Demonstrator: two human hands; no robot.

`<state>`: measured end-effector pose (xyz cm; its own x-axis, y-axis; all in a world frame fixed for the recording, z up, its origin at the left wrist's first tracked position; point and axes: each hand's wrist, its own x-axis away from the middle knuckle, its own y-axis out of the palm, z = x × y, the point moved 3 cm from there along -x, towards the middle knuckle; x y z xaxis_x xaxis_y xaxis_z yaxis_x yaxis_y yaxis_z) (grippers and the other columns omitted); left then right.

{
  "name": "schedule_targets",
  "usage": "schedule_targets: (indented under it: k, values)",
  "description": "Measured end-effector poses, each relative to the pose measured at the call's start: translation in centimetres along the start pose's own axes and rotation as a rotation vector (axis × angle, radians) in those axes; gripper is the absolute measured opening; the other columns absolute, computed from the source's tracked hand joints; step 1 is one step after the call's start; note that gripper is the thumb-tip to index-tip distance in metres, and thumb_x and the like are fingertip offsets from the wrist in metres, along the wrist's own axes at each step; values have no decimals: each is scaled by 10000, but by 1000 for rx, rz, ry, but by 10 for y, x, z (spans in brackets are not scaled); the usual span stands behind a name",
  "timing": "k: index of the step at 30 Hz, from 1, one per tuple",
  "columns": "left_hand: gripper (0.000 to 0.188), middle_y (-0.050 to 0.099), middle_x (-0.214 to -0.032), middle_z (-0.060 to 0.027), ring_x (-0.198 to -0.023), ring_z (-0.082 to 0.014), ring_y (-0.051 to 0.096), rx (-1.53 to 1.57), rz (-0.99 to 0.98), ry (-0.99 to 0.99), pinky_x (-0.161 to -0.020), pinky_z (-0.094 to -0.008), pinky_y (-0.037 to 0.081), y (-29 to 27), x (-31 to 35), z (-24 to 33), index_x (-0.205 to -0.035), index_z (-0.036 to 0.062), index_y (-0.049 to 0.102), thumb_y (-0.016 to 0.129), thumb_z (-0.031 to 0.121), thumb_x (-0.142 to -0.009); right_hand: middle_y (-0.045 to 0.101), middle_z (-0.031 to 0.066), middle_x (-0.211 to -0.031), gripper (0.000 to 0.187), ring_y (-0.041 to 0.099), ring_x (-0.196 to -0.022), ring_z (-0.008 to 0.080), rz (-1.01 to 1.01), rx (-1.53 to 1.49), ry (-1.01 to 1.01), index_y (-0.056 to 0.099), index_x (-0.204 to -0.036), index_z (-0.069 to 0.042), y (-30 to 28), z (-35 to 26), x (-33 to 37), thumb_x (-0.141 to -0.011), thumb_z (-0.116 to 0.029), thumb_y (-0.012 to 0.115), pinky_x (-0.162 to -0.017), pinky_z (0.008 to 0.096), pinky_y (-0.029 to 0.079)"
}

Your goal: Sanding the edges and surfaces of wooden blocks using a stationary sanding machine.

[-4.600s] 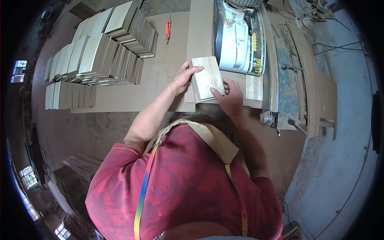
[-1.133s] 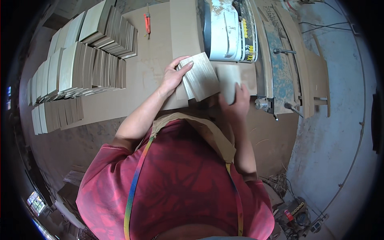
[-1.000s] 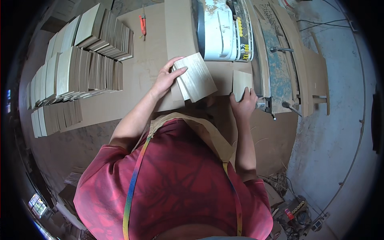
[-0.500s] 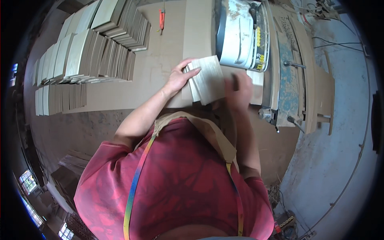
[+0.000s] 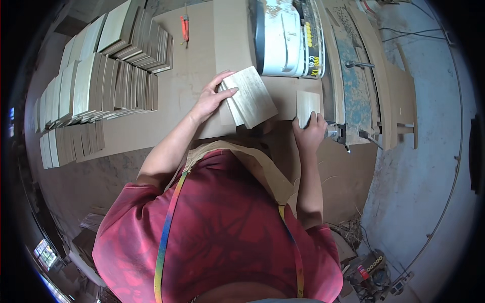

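My left hand [image 5: 206,104] is closed around a small fanned set of thin, pale wooden boards [image 5: 252,98], its thumb lying over the top face. They are held tilted above the near edge of the cardboard-covered table. To the right, another pale wooden board [image 5: 307,102] lies beside the machine. My right hand [image 5: 310,134] has its fingers closed on the near end of that board; the thumb's grip is partly hidden.
Rows of stacked wooden boards [image 5: 108,86] stand at the left of the table [image 5: 184,76]. A red-handled tool [image 5: 185,29] lies farther back. A white container [image 5: 283,43] stands beyond my hands, and a worn blue machine [image 5: 359,83] with levers flanks the right side.
My right hand has moved from the held boards to the single board at the right and closed on its near end. The left hand still holds its boards. The whole view has shifted slightly.
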<state>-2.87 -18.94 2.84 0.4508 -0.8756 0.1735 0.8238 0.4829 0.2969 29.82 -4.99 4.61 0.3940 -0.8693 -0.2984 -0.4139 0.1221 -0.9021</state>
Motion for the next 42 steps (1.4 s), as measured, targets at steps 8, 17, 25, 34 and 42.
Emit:
schedule_targets:
  k: [8, 17, 25, 34, 42]
  values:
    - [455, 606, -1522, -83, -1309, -216, 616, 109, 90, -140, -1143, -303, 495, -7, 5, 6, -1432, 58, 715, 822, 67, -990, 711, 166, -1262, 367, 626, -1133, 376, 132, 316, -54, 727, -1254, -12, 56, -15, -39, -953, -221, 738, -963, 444, 511]
    - [420, 651, -1439, -66, -1201, -190, 661, 49, 156, -105, -1071, -297, 534, 25, -5, -4, -1377, 48, 741, 851, 89, -973, 714, 161, -1259, 360, 646, -1092, 382, 111, 38, -135, 714, -1270, -18, 54, -1, -92, -960, -195, 760, -965, 455, 542]
    - [399, 659, -1415, -64, -1184, -177, 656, 70, 145, -61, -1069, -292, 525, 31, -21, -16, -1343, 65, 768, 875, 123, -964, 676, 218, -1347, 561, 655, -1167, 417, -237, -204, -329, 727, -1314, -12, -24, -139, -39, -868, -313, 886, -991, 479, 569]
    - [459, 579, -1549, -109, -1425, -254, 554, -54, 120, -7, -1235, -348, 410, 13, -8, -8, -1395, 83, 762, 881, 151, -957, 678, 236, -1392, 569, 653, -1179, 420, 6, -234, -148, 758, -1309, 10, -30, -36, 0, -872, -332, 886, -987, 488, 573]
    - [505, 517, -1637, -142, -1523, -307, 488, -98, 70, -32, -1285, -370, 363, -9, 3, 2, -1417, 80, 756, 893, 162, -938, 687, 217, -1298, 480, 636, -1191, 418, 237, 135, -154, 743, -1321, -18, 57, 0, -36, -941, -299, 827, -1025, 497, 550]
